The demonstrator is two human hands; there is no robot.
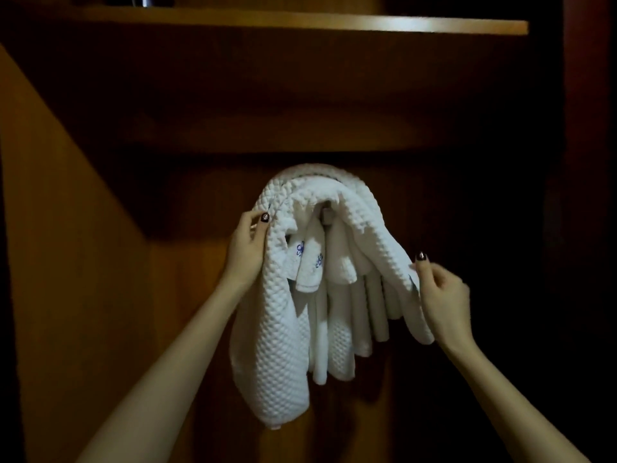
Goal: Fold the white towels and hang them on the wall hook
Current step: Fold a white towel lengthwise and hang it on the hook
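Observation:
A white waffle-weave towel (280, 329) is draped over a wall hook (325, 215), whose metal end peeks out beneath the fold. Under it hang several smoother white towels (334, 329), some with small blue marks. My left hand (245, 248) holds the waffle towel's left side, thumb on the front and fingers behind the cloth. My right hand (440, 295) pinches the towel's right edge between thumb and curled fingers, lifting that edge outward.
The hook is fixed to a dark wooden back panel (200, 195) inside a wardrobe-like recess. A wooden shelf (300, 23) runs across the top. A lit wooden side wall (50, 228) stands at the left; the right side is in deep shadow.

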